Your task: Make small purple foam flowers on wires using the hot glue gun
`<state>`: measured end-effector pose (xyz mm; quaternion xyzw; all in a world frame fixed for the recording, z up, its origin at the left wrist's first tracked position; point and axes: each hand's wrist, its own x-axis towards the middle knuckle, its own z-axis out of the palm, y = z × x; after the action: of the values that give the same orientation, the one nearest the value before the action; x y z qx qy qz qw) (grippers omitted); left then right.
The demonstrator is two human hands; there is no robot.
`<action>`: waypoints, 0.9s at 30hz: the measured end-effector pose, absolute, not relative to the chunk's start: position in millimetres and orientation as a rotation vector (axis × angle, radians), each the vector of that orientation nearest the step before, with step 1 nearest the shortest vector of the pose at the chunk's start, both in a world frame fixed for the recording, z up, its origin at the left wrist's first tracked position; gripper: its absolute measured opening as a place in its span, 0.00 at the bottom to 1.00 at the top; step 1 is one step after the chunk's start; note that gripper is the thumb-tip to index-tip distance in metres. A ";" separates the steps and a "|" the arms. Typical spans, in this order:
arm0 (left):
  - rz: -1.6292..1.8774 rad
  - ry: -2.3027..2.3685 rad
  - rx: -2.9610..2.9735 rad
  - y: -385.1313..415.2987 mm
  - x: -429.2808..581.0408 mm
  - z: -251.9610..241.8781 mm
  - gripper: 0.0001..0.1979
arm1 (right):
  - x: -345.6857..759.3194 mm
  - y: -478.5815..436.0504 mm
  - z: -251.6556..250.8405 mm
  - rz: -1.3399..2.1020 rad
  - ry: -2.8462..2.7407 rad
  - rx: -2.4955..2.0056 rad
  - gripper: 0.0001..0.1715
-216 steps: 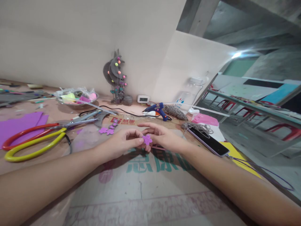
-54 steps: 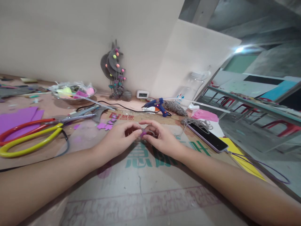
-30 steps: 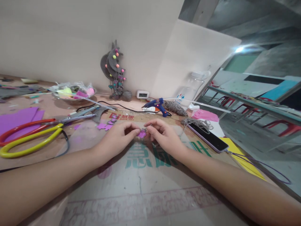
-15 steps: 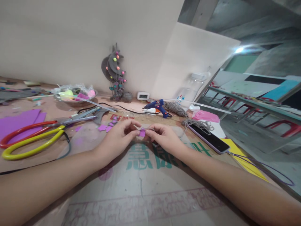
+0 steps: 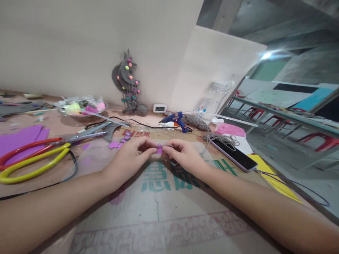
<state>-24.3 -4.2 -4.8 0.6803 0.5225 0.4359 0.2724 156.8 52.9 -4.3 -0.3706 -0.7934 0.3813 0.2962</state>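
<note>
A small purple piece [image 5: 159, 149] is pinched between my two hands above the cardboard sheet [image 5: 127, 218]. My left hand [image 5: 139, 151] grips its left side with thumb and forefinger. From the right, my right hand [image 5: 180, 151] pinches the same piece, and a thin grey strand runs beside those fingertips. Small purple and grey cut pieces [image 5: 115, 144] lie just left of my left hand. Behind my hands rests a blue glue gun [image 5: 178, 121].
Scissors with red and yellow handles [image 5: 34, 169] and purple sheets [image 5: 16, 141] lie left. A bowl [image 5: 84, 111] and clock [image 5: 160, 108] stand behind. Right are grey yarn [image 5: 197, 122], a bottle [image 5: 212, 102], a phone [image 5: 235, 155] and a yellow sheet [image 5: 272, 176].
The view has shifted slightly, so most objects sit a little further left. Both hands keep their pinch on the purple piece, almost unmoved.
</note>
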 end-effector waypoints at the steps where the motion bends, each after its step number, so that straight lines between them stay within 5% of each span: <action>1: 1.173 1.406 1.838 -4.0 -24.6 -5.0 0.06 | 156.9 52.9 -4.6 1.014 -2.111 -0.987 0.14; 10: 1.151 1.421 1.786 -2.0 -25.3 -6.7 0.07 | 156.2 53.1 -6.2 1.075 -2.097 -0.920 0.10; 21: 1.119 1.330 1.848 -3.2 -23.5 -4.5 0.07 | 155.3 46.5 -0.7 0.603 -2.179 -0.966 0.13; 27: 1.160 1.305 1.736 -2.1 -23.2 -5.4 0.06 | 153.1 47.2 -1.5 0.799 -2.189 -1.016 0.18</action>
<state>-23.2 -2.1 -5.4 0.6648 0.4997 0.4442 0.3332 153.1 47.2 -1.5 -0.3819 -0.8227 0.3004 0.2951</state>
